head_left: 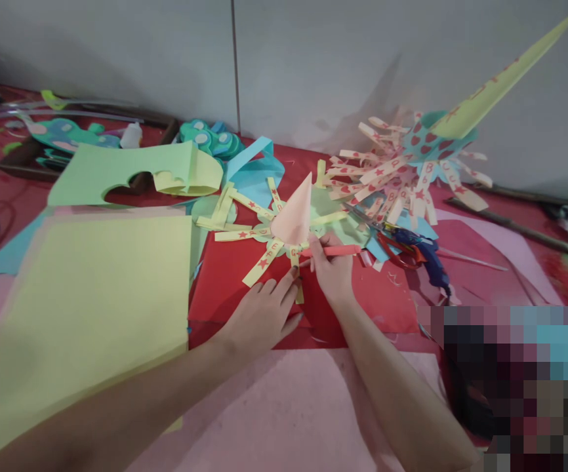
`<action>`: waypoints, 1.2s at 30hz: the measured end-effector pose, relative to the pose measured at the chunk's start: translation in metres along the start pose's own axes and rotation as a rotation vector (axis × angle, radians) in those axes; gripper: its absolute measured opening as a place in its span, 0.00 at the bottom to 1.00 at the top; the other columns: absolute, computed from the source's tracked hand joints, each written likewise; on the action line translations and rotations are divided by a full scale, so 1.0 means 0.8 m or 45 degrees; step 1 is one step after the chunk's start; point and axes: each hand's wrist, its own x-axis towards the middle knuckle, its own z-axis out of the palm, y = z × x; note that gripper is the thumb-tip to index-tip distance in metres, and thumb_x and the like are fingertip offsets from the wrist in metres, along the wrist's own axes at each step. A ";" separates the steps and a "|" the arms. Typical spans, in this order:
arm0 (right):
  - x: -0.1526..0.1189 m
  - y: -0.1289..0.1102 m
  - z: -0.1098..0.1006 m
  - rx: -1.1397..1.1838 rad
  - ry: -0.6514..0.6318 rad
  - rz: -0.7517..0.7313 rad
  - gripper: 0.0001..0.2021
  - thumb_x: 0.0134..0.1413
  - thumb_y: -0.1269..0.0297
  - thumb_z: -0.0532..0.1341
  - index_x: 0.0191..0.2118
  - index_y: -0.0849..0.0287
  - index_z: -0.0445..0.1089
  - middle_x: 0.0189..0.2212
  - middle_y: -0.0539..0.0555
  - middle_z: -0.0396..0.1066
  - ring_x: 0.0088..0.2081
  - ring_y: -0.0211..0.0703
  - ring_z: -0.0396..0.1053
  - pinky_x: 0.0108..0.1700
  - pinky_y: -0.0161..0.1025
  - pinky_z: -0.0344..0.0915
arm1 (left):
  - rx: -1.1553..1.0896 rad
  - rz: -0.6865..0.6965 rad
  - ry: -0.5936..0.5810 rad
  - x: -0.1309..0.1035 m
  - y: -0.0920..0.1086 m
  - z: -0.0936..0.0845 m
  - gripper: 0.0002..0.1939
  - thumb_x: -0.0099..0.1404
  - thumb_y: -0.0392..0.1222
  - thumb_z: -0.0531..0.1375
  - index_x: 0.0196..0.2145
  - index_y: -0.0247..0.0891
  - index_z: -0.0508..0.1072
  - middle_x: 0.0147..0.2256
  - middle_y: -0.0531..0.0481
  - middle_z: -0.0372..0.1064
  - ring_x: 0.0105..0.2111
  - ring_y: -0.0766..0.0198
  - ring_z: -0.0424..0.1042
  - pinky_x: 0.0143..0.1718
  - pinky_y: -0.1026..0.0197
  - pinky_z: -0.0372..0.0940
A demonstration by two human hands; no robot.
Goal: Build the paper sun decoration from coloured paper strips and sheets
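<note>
My right hand [330, 267] is closed around a red marker [340, 250], its tip over a pale yellow paper strip [299, 290] of a flower-like paper craft. A pink paper cone [294, 219] stands at the middle of that craft. Red letters and stars mark several of its strips, such as the lower left one [263, 263]. My left hand [267, 310] lies with fingers spread, its fingertips pressing on the strip below the cone. Under the craft is a red sheet [235, 298].
Yellow paper sheets [111, 308] lie on the left, near a cut green sheet [111, 170]. At the back right stands a finished-looking paper craft [419, 147] with a tall yellow cone. Scissors [402, 252] and a blue glue gun [426, 255] lie right of my hands.
</note>
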 end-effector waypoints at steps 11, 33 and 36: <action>-0.005 0.001 0.000 -0.223 -0.024 -0.056 0.17 0.50 0.56 0.56 0.19 0.56 0.49 0.11 0.43 0.49 0.18 0.34 0.60 0.21 0.31 0.55 | -0.023 0.078 0.056 -0.002 0.002 0.001 0.17 0.67 0.42 0.48 0.47 0.31 0.66 0.46 0.41 0.68 0.36 0.60 0.69 0.35 0.58 0.62; -0.004 -0.004 0.001 -0.248 -0.043 -0.063 0.17 0.48 0.61 0.56 0.17 0.56 0.47 0.13 0.43 0.48 0.18 0.31 0.53 0.22 0.31 0.53 | -0.038 0.083 0.033 -0.002 0.002 0.001 0.16 0.67 0.42 0.47 0.47 0.31 0.66 0.47 0.41 0.67 0.37 0.60 0.70 0.36 0.57 0.63; -0.005 -0.005 0.000 -0.266 -0.066 -0.083 0.18 0.48 0.61 0.56 0.17 0.57 0.47 0.13 0.42 0.47 0.18 0.30 0.50 0.21 0.30 0.52 | -0.045 0.084 0.045 -0.002 0.002 0.002 0.16 0.67 0.41 0.47 0.47 0.31 0.66 0.47 0.41 0.67 0.37 0.60 0.70 0.36 0.58 0.63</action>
